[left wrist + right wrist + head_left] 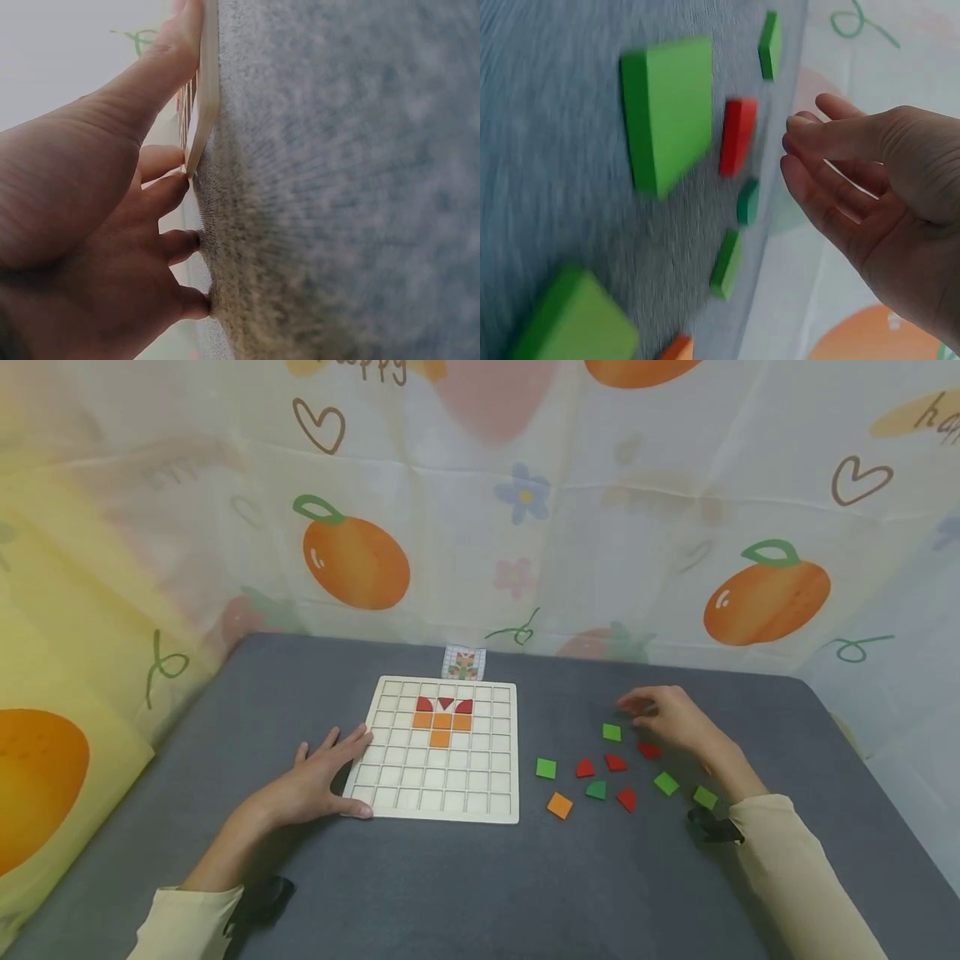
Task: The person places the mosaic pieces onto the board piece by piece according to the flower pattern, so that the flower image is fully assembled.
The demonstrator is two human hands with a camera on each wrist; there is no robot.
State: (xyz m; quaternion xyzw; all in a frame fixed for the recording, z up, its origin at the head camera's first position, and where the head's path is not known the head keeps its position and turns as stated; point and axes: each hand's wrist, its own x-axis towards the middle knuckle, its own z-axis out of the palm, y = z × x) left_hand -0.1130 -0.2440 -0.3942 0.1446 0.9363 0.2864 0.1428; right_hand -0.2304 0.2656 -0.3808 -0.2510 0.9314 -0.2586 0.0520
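Observation:
My left hand (315,781) rests at the left edge of a white grid board (454,778), thumb at the near corner and fingertips on the side rim. On the board, red pieces (424,704) lie in a row above orange squares (442,721), with one more orange square (439,739) below. My right hand (667,714) hovers beyond the loose pieces, its fingers loosely bent. In the right wrist view thumb and index finger (799,127) come close together, with no piece visible between them. Closest to that hand are a light green square (612,732) and a red piece (649,750).
Right of the board lie several loose pieces: a green square (546,768), an orange square (559,805), a dark green piece (596,790) and red pieces (627,799). A patterned card (463,663) sits behind the board. A printed cloth (450,543) hangs at the table's far edge.

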